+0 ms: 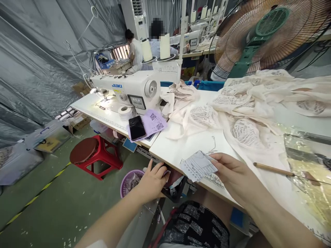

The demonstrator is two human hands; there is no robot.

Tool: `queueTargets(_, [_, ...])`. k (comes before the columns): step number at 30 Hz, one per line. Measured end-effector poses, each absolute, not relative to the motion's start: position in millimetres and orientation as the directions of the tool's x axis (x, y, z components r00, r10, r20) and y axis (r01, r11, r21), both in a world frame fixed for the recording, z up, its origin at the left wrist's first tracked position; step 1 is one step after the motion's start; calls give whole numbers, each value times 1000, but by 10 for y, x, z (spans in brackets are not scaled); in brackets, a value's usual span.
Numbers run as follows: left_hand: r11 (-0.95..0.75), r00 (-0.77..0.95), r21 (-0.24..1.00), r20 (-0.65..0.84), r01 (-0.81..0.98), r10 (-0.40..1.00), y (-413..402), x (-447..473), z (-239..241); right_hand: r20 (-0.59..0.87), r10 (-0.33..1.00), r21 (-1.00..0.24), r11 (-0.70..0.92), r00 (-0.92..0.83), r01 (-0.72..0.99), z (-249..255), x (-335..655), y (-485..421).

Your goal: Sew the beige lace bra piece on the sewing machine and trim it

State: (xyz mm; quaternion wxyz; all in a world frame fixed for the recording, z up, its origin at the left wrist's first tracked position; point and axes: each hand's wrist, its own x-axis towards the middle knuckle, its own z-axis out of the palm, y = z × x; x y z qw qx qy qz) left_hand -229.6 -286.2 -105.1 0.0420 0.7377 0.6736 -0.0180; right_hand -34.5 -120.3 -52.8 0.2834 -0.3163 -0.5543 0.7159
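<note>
Fingers of the right hand [230, 172] are pinching a printed ticket [198, 166]; left hand [152, 181] is curling, contents hidden, inside the under-table tray [176, 193] just below.

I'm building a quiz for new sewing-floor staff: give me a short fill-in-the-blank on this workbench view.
1. The right hand holds a small printed paper ____ at the white table edge.
2. The black phone lies on ____ paper sheets.
3. The round-topped stool has ____ plastic legs.
4. The white sewing machine reads ____.

Missing: slip; purple; red; JUKI
</note>
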Motion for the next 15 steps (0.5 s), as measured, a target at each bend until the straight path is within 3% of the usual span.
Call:
queueTargets(5, [-95,95,13,0,995,995,-2785,-2255,-1059,-216,688,-944,-327,-693,-30,-509,-376,-1191])
queueTargets(9, [-131,127,17,151,991,980,-2866,-2193,-1184,-136,690,-990,-114,-711,79,-586,-421,-1319])
queueTargets(15, [-170,149,47,288,984,946,-2894,-2165,-1282,-16,663,-994,72,-748,85,-616,-468,-1409])
